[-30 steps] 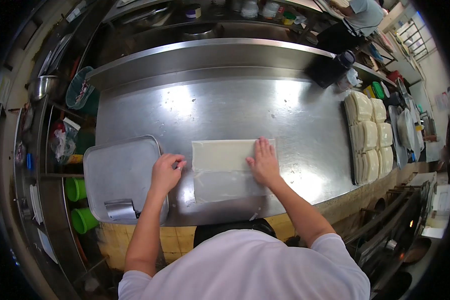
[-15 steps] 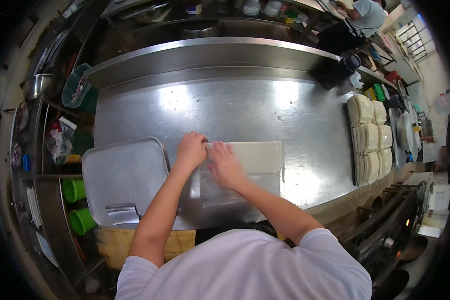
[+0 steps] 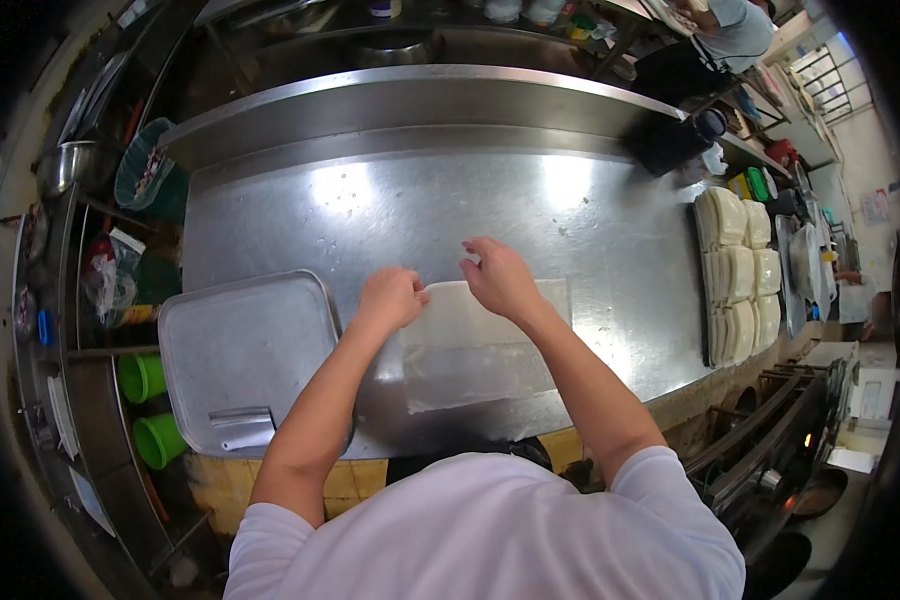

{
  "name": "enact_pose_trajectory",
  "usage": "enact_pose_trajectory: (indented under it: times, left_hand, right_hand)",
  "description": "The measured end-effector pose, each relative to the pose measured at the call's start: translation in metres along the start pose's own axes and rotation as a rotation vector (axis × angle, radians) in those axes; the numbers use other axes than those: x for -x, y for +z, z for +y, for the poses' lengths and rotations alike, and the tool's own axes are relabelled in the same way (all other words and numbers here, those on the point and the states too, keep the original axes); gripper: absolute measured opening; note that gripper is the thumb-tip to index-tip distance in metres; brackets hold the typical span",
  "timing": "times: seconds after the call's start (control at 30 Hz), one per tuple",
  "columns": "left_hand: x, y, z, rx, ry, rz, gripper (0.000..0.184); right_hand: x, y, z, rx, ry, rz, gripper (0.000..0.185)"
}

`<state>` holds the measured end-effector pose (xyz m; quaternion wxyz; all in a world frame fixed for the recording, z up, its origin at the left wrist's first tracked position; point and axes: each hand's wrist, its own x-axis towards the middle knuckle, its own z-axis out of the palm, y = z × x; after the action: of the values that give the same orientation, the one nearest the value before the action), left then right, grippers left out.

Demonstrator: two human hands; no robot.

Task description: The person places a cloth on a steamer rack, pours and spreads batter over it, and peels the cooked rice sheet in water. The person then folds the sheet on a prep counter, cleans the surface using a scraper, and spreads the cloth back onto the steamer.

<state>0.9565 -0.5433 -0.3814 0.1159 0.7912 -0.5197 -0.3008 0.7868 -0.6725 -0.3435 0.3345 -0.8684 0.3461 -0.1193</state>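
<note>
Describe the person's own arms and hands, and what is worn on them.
The left hand and right hand are both bare, without gloves. The forearms are uncovered, with no watch or band visible at either wrist. Short, plain white sleeves cover the upper arms, part of a white shirt. Any ring is too small to make out.

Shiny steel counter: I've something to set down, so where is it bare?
Free: the counter between its raised steel ledge and the thin whitish rectangular sheet, and between that sheet and the stacked cream slabs. Crowded: near left, under the flat grey metal tray.
</note>
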Motion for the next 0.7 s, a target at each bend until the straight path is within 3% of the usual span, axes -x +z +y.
enact_pose_trajectory:
  times: [0.27,0.37,0.47,0.7]
  left_hand:
    - [0.005,-0.017,0.002,0.329,0.066,-0.129,0.018]
    - [0.011,-0.024,0.009,0.371,0.095,-0.117,0.017]
    - [0.016,-0.032,0.017,0.338,0.055,-0.136,0.018]
    - [-0.002,-0.012,-0.01,0.348,-0.003,-0.095,0.018]
  right_hand:
    - [-0.052,0.014,-0.003,-0.049,-0.02,-0.508,0.04]
    - [-0.061,-0.002,-0.021,0.009,0.161,-0.995,0.041]
    - [-0.057,0.0,-0.011,0.204,0.151,-1.076,0.044]
    - [-0.038,-0.035,0.038,0.56,0.186,-1.029,0.038]
